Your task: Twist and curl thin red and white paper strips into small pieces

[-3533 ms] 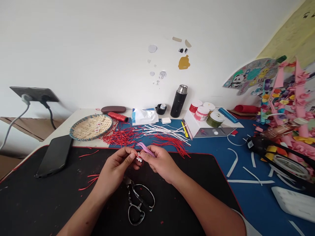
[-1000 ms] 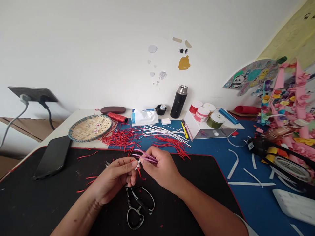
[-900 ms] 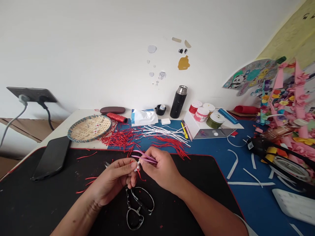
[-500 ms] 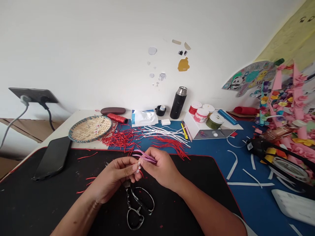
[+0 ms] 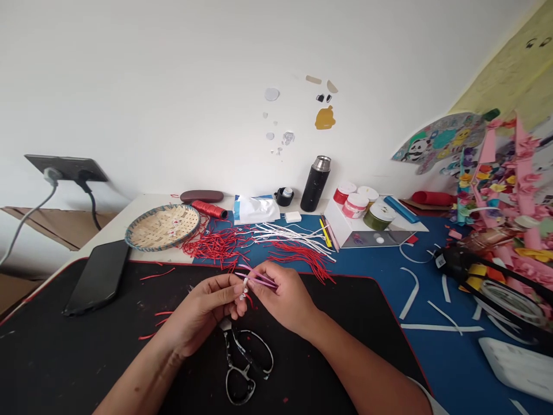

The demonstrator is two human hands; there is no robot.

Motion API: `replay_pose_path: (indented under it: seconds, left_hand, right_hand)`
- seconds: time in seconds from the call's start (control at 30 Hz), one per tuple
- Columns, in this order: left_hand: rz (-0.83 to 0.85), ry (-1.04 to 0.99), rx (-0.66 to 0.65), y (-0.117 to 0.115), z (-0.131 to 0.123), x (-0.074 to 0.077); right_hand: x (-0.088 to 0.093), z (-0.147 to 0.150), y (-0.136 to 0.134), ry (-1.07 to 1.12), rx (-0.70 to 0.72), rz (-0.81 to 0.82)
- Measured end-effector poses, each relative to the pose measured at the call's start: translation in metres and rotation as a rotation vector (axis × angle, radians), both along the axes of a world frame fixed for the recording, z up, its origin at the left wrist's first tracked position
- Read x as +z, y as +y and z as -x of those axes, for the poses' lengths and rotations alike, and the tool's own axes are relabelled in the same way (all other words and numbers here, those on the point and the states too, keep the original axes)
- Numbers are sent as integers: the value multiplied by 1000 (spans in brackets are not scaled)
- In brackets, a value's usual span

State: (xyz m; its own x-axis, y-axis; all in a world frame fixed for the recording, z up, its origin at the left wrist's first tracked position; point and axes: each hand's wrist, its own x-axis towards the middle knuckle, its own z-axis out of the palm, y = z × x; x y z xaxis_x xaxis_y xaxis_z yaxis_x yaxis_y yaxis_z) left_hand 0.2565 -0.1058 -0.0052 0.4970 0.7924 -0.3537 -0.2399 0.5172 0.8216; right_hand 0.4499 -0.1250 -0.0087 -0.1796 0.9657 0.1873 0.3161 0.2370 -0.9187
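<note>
Over a black desk mat (image 5: pixel 86 357), left hand (image 5: pixel 201 314) and right hand (image 5: pixel 283 302) pinch slender pink paper strips (image 5: pixel 263 279), white-tipped.

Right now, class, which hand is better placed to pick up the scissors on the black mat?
Probably the left hand: it sits closest to the scissors, while the right hand pinches the pink strips.

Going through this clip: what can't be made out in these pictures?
Head view, small white piece: too small, and partly covered by the left hand and right hand, so its shape is unclear.
Head view, pink strips: their held ends are hidden by the right hand's fingers.
Head view, scissors: blades hidden under the left hand.
Head view, pink paper craft: cut off by the right edge.
</note>
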Motion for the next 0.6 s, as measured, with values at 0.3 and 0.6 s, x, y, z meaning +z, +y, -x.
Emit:
replay_pose_path:
  seconds: [0.3, 0.6]
  left_hand:
    - [-16, 32, 1, 1, -1, 0]
    - [-37, 78, 16, 1, -2, -1]
  right_hand:
    - [-4, -1, -1, -38, -21, -87]
    - [-4, -2, 0, -93, -38, -103]
